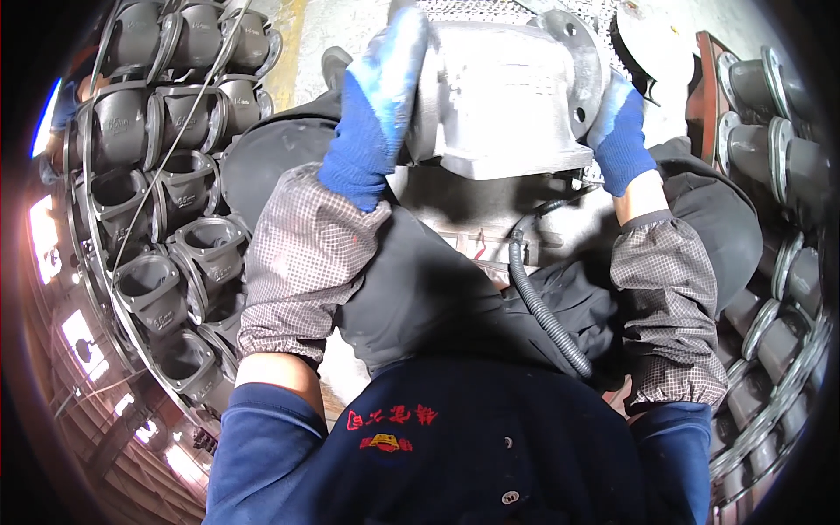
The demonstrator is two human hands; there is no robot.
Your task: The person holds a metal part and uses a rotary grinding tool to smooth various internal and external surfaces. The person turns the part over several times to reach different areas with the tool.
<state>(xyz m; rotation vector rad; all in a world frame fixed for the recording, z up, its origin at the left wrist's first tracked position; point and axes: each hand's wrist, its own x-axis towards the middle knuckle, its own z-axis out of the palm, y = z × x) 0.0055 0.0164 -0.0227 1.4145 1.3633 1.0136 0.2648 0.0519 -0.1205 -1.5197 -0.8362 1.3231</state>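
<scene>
A grey metal valve body casting (pixel 507 96) with round flanges on both sides and a square flange at its lower edge is in front of me, brightly lit. My left hand (pixel 385 101), in a blue knitted glove with a lighter blue coating, grips its left flange. At the right flange, my right hand (pixel 621 131) wears the same kind of glove and is closed around the rim, its fingers partly hidden behind the flange. Checked sleeve covers are on both forearms. What supports the casting from below is mostly hidden.
Several similar grey castings (pixel 188 114) are stacked on the left, with a thin cable hanging across them. More flanged castings (pixel 752 144) stand on the right beside a reddish-brown metal edge (pixel 707 96). A ribbed black hose (pixel 541 306) runs between my knees.
</scene>
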